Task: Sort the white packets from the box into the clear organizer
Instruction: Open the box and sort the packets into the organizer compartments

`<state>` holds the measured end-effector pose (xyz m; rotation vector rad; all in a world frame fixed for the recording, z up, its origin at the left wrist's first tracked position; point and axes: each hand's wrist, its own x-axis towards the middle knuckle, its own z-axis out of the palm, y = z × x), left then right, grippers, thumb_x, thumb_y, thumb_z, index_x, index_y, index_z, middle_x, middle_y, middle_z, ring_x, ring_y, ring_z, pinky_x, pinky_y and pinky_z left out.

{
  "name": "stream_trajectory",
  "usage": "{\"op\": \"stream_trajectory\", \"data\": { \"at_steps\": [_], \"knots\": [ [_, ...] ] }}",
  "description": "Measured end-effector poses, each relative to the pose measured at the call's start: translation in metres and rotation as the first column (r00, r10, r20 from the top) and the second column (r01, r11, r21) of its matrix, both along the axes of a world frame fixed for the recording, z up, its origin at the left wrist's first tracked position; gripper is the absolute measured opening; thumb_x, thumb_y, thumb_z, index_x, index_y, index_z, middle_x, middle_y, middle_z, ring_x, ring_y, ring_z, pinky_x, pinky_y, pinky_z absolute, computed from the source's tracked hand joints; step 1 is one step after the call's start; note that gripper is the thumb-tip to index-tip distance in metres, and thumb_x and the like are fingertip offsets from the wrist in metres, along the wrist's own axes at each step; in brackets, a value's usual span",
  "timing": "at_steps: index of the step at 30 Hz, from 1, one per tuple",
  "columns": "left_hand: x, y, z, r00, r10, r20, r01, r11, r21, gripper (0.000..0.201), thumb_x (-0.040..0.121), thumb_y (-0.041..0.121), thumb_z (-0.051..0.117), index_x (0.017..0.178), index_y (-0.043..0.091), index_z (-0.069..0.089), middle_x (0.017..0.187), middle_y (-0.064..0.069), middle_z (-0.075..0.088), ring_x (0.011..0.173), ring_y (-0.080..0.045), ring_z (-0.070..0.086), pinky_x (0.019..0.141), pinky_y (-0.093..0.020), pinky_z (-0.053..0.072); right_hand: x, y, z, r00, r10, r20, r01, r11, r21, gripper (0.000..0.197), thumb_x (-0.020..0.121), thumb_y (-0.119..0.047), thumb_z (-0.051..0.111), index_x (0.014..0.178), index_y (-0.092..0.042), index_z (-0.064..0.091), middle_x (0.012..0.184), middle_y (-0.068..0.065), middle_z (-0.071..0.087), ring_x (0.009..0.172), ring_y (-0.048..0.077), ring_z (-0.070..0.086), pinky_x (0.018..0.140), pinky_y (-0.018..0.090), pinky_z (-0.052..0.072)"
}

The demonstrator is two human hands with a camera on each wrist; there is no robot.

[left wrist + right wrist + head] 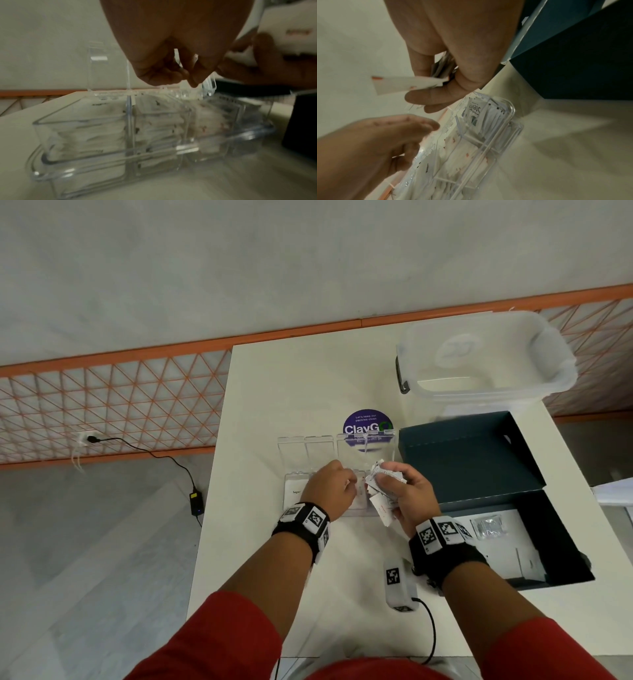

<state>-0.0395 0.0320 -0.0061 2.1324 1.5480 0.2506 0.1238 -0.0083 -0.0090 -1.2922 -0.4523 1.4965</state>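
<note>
The clear organizer (292, 476) stands mid-table with its lids (318, 450) flipped up; its compartments (82, 135) hold stacked white packets. My left hand (337, 482) hovers over a middle compartment, fingers curled toward the thumb (154, 75), with no packet showing between them. My right hand (399, 494) grips a bunch of white packets (378, 486) just right of it, above the organizer's right end (510, 108). One packet (399, 85) sticks out sideways from that grip. The dark box (565, 542) lies open on the right, with a clear wrapper and white papers inside.
A large clear plastic bin (486, 361) sits at the back right of the white table (274, 594). A round purple sticker (367, 424) shows behind the organizer. A small marked device (397, 583) with a cable lies near the front edge. Floor drops away on the left.
</note>
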Motion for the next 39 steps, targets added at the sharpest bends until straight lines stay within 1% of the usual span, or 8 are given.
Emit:
{"op": "stream_trajectory", "data": {
  "at_steps": [4, 7, 12, 18, 28, 31, 35, 39],
  "knots": [
    [-0.003, -0.002, 0.021, 0.941, 0.160, 0.298, -0.074, 0.957, -0.280, 0.021, 0.089, 0.027, 0.053, 0.079, 0.019, 0.070, 0.069, 0.006, 0.064, 0.061, -0.011, 0.057, 0.063, -0.030, 0.048, -0.004, 0.003, 0.000, 0.996, -0.007, 0.092, 0.007, 1.000, 0.004, 0.014, 0.087, -0.001, 0.069, 0.093, -0.014, 0.069, 0.092, 0.016, 0.071, 0.068, 0.023, 0.068, 0.049, 0.026, 0.052],
    [-0.006, -0.005, 0.030, 0.913, 0.205, 0.353, -0.009, 0.875, -0.484, 0.026, 0.083, 0.047, 0.063, 0.074, 0.022, 0.067, 0.071, 0.003, 0.070, 0.055, -0.008, 0.057, 0.058, -0.026, 0.047, -0.009, 0.007, -0.003, 0.992, -0.026, 0.121, 0.023, 0.999, 0.026, 0.016, 0.086, 0.000, 0.069, 0.091, -0.015, 0.070, 0.103, 0.021, 0.070, 0.082, 0.032, 0.067, 0.068, 0.040, 0.058],
    [-0.008, -0.011, 0.028, 0.872, 0.273, 0.407, -0.054, 0.879, -0.474, 0.016, 0.077, 0.017, 0.076, 0.081, 0.021, 0.061, 0.068, 0.002, 0.070, 0.060, -0.008, 0.067, 0.060, -0.025, 0.050, -0.017, 0.007, -0.005, 0.990, -0.025, 0.138, 0.023, 1.000, 0.018, 0.020, 0.085, -0.001, 0.071, 0.088, -0.020, 0.072, 0.091, 0.010, 0.073, 0.082, 0.031, 0.066, 0.078, 0.046, 0.055],
    [-0.018, -0.015, 0.034, 0.784, 0.361, 0.505, -0.053, 0.850, -0.525, 0.042, 0.083, -0.002, 0.049, 0.107, 0.026, 0.069, 0.073, 0.002, 0.064, 0.063, -0.017, 0.068, 0.058, -0.024, 0.051, -0.015, 0.004, -0.006, 0.994, -0.050, 0.099, 0.049, 0.999, 0.009, 0.018, 0.087, 0.000, 0.070, 0.088, -0.018, 0.071, 0.093, 0.012, 0.073, 0.080, 0.030, 0.071, 0.072, 0.044, 0.058],
    [-0.018, -0.014, 0.030, 0.631, 0.517, 0.578, -0.203, 0.830, -0.520, 0.021, 0.076, -0.006, 0.058, 0.081, 0.012, 0.050, 0.084, -0.013, 0.068, 0.069, -0.029, 0.073, 0.058, -0.033, 0.059, -0.016, 0.000, -0.005, 0.999, -0.019, 0.026, 0.020, 1.000, -0.024, 0.014, 0.088, 0.000, 0.070, 0.094, -0.012, 0.069, 0.101, 0.014, 0.074, 0.082, 0.028, 0.075, 0.060, 0.032, 0.059],
    [-0.015, -0.012, 0.026, 0.693, 0.492, 0.526, -0.270, 0.855, -0.444, 0.020, 0.079, 0.000, 0.063, 0.075, 0.018, 0.055, 0.084, -0.009, 0.070, 0.081, -0.024, 0.072, 0.067, -0.037, 0.060, -0.016, -0.001, -0.005, 1.000, 0.000, 0.022, 0.000, 1.000, -0.020, 0.013, 0.088, -0.001, 0.071, 0.094, -0.013, 0.069, 0.099, 0.013, 0.075, 0.085, 0.028, 0.075, 0.061, 0.032, 0.059],
    [-0.016, -0.011, 0.024, 0.748, 0.453, 0.485, -0.313, 0.885, -0.345, 0.025, 0.078, 0.007, 0.070, 0.073, 0.030, 0.065, 0.073, 0.013, 0.069, 0.069, 0.005, 0.063, 0.060, -0.007, 0.046, -0.011, -0.002, -0.007, 0.999, -0.024, 0.025, 0.024, 1.000, -0.020, 0.013, 0.088, 0.001, 0.069, 0.095, -0.010, 0.069, 0.099, 0.012, 0.074, 0.084, 0.027, 0.075, 0.062, 0.037, 0.062],
    [-0.015, -0.010, 0.024, 0.738, 0.455, 0.498, -0.327, 0.887, -0.325, 0.021, 0.079, 0.004, 0.067, 0.077, 0.025, 0.068, 0.066, 0.009, 0.068, 0.061, 0.001, 0.065, 0.065, -0.015, 0.053, -0.008, -0.001, -0.008, 0.999, -0.026, 0.036, 0.027, 0.999, -0.024, 0.012, 0.088, 0.001, 0.068, 0.094, -0.009, 0.069, 0.100, 0.013, 0.073, 0.085, 0.031, 0.074, 0.070, 0.045, 0.063]
  ]
}}
